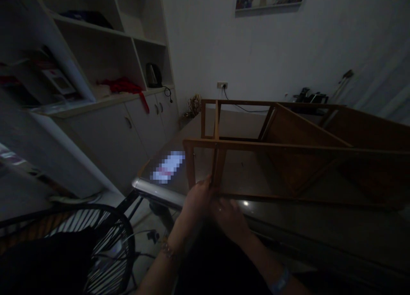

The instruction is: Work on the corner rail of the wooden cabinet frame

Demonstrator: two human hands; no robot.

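Note:
A brown wooden shelf frame lies on its side on the table, with slanted boards fixed inside it toward the right. My left hand is closed at the frame's near lower edge, its fingers against the foot of a crosspiece. Close beside it, my right hand has its fingers curled at the same joint, below the near rail. Dim light and blur hide its fingertips and anything small between them.
The table has a rounded metal edge; a bright pixelated patch lies left of the frame. A black woven chair stands at lower left. Shelves with a kettle and red cloth line the left wall. A cord runs from a wall socket.

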